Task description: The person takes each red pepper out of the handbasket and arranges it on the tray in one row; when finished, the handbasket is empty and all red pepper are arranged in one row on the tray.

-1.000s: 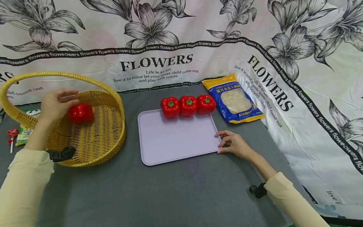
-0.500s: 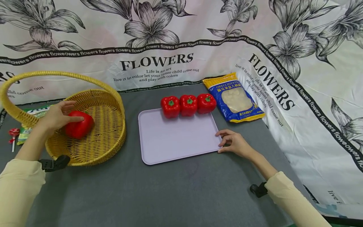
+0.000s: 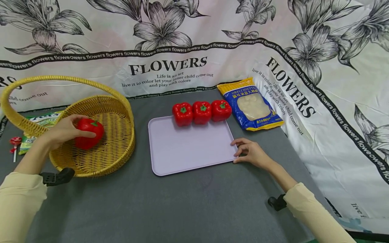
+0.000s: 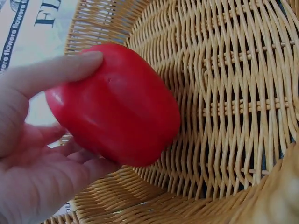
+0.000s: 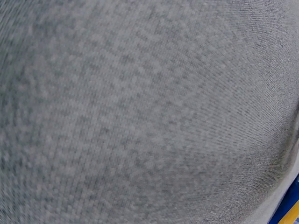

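Note:
My left hand (image 3: 62, 132) holds a red bell pepper (image 3: 88, 143) inside the yellow wicker basket (image 3: 120, 141), over its left part. In the left wrist view the thumb (image 4: 77, 66) lies across the top of the pepper (image 4: 124, 107), with the other fingers curled beneath it. My right hand (image 3: 251, 154) grips the right edge of a pale lilac tray (image 3: 191, 148), fingertips and thumb bent around the rim near its front corner. Three more red bell peppers (image 3: 202, 113) with green stems stand in a row along the tray's back edge.
A blue and yellow orecchiette bag (image 3: 253, 105) lies behind the tray at right. Left of the basket are a green packet (image 3: 28, 143) and a red lollipop (image 3: 15, 141). The basket's tall handle (image 3: 63, 78) arches over it. A flower-printed cloth (image 3: 170, 72) hangs behind.
My left hand, first at the back of the basket, has come lower and nearer with the pepper, then turned it so its green stem shows. The right hand and tray have stayed put.

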`<state>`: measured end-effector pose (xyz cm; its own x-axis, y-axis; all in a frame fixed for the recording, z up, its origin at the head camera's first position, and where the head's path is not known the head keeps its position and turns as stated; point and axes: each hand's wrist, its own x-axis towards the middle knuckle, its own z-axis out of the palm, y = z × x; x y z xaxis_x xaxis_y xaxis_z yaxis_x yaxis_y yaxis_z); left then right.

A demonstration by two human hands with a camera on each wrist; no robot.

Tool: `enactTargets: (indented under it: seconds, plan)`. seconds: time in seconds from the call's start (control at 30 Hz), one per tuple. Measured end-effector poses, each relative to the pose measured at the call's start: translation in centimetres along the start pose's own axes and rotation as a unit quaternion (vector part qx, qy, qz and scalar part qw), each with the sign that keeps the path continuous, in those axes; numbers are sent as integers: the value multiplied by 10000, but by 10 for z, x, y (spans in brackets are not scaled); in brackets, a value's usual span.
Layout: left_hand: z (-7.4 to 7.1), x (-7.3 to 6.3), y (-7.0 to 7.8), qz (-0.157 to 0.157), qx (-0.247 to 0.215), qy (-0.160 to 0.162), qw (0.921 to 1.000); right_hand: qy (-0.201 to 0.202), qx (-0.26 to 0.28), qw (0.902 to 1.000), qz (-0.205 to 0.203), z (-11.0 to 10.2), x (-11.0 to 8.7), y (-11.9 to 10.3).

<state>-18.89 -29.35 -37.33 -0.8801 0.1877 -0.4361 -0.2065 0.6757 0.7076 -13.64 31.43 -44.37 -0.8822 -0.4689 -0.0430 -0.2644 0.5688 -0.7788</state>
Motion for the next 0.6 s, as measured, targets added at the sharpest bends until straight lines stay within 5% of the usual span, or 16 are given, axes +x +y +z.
enactTargets:
  seconds: [0.3,0.6]
  plan:
    - [10,-1,2,610,131,320,9975,-2,-23,10000,-60,-1,1,1]
    - [24,2,-3,1260,204,297,9914,20,-17,9999,-121,0,-1,0]
